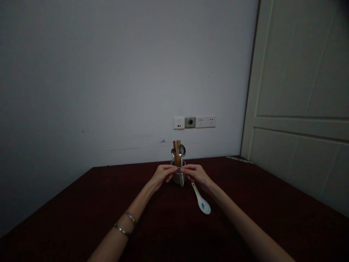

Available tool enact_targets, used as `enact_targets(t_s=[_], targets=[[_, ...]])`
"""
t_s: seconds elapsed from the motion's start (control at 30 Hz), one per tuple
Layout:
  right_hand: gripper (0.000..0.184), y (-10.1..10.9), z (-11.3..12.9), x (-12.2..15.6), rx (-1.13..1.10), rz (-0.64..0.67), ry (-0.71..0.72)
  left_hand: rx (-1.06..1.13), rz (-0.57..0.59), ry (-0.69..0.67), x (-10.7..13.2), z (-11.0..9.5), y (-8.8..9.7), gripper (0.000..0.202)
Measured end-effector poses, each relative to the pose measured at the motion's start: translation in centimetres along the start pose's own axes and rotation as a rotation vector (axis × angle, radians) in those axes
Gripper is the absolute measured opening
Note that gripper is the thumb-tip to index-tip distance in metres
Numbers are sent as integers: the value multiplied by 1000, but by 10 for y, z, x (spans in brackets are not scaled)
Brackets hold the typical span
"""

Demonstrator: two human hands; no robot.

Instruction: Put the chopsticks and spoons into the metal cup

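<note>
Much of the cup (179,179) is hidden behind the fingers and the spoon in front of it, and its lower part is lost in the dim light. In it, wooden chopsticks (176,149) and a small spoon (173,151) are held upright; their lower ends are concealed by the cup's wall, and the chopsticks cannot be counted. A larger metal spoon (182,150) is held upright in front of the cup, bowl upward, its handle pinched narrowly by the right hand (196,174). The fingertips of the left hand (163,175) are brought close together at the cup's front, but whether spoon or cup is gripped by them cannot be told. A white spoon (203,204) with a blue mark is laid on the dark red table (163,225), beside the right forearm. Both forearms are cut off by the lower edge.
</note>
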State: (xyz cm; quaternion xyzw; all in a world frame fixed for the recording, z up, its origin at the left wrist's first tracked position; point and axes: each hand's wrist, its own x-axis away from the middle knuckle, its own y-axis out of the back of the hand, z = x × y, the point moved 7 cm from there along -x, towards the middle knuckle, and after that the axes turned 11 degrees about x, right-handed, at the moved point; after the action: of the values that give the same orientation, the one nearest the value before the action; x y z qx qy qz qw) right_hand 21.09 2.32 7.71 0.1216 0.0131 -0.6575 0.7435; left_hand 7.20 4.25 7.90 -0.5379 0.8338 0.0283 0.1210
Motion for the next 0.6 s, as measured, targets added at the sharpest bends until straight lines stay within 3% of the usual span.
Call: enact_targets(t_s=[0.17,0.43,0.6], targets=[[30,-11,-3,3,39,78,8,123,-166,-29,-3,-7,13,42],[31,-28,-6,8,89,175,19,73,-41,55,2,-5,-3,35],[33,-27,-7,7,106,187,12,90,-50,72,2,-2,-1,35]])
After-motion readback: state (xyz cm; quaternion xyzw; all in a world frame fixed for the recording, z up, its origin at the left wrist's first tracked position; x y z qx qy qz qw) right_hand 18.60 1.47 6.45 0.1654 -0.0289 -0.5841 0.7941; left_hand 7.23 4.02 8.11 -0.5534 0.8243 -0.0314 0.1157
